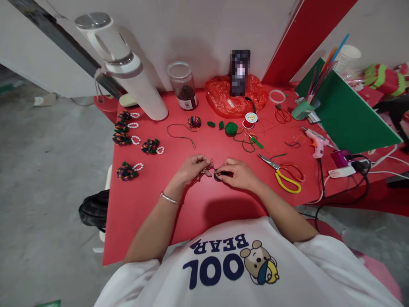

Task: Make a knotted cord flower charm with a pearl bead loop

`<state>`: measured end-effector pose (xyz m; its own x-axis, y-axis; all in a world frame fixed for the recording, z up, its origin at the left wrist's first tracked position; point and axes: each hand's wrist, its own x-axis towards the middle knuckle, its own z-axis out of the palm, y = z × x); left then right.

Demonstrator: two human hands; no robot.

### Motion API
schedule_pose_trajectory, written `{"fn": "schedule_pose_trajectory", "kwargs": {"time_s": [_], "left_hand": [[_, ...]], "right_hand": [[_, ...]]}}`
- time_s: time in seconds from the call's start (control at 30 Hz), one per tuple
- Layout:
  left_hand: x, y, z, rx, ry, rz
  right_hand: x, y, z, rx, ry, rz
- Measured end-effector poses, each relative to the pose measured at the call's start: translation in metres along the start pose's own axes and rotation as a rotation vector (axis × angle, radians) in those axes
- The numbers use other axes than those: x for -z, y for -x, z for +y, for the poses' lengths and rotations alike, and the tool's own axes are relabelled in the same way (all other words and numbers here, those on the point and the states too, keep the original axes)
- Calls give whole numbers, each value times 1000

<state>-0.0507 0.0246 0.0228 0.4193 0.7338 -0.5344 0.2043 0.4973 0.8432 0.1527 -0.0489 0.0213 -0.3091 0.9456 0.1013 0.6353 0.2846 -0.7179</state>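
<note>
My left hand is closed, with fine red thread showing at its fingertips. Close beside it, my right hand pinches a small dark multicoloured yarn piece just above the red table. The fingers hide most of that piece. Beyond the hands lie a multicoloured yarn ball, a green yarn ball and two small green leaf shapes. A spool of red thread stands behind a green-handled crochet hook.
Several yarn ornaments with white bead loops lie at the left. Yellow-and-orange-handled scissors, a pink glue gun and cables are on the right. A tall white flask, a jar and a phone stand at the back.
</note>
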Motion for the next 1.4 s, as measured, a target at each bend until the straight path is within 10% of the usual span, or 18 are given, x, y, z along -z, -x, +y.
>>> {"fn": "schedule_pose_trajectory", "kwargs": {"time_s": [0.43,0.83,1.07,1.4], "left_hand": [[1,-6,-15,-99,133,43],[15,10,-1,-289,122,294],[-15,50,-2,-504,-238,-55],[-17,44,-38,-428,-183,11]], "right_hand": [[1,-5,-11,-68,250,-117],[19,7,-1,-81,49,101],[6,15,6,-60,17,48],[-3,23,6,-56,84,44]]}}
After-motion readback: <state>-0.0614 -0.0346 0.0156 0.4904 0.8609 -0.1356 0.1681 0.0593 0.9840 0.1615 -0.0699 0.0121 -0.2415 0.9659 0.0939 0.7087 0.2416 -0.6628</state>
